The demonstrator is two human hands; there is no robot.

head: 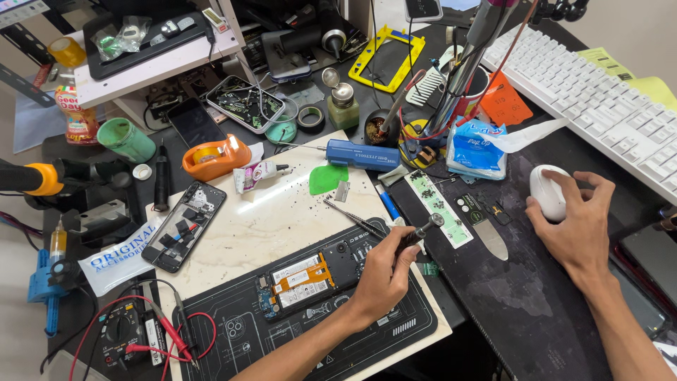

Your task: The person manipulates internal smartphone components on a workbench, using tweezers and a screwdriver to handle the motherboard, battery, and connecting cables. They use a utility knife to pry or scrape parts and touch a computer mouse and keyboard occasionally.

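From the head camera, my left hand [384, 271] is closed around a small screwdriver [417, 233], its tip down at the upper right corner of the opened phone [317, 274]; that phone lies back-off on a black repair mat [395, 324] over the pale worktop [275, 219]; my right hand [575, 226] rests cupped over a white mouse [548, 192] on the dark pad, well apart from the phone; a second gutted phone [185, 226] lies to the left, near an orange tape dispenser [215, 156]; tweezers [352, 217] lie just above the mat.
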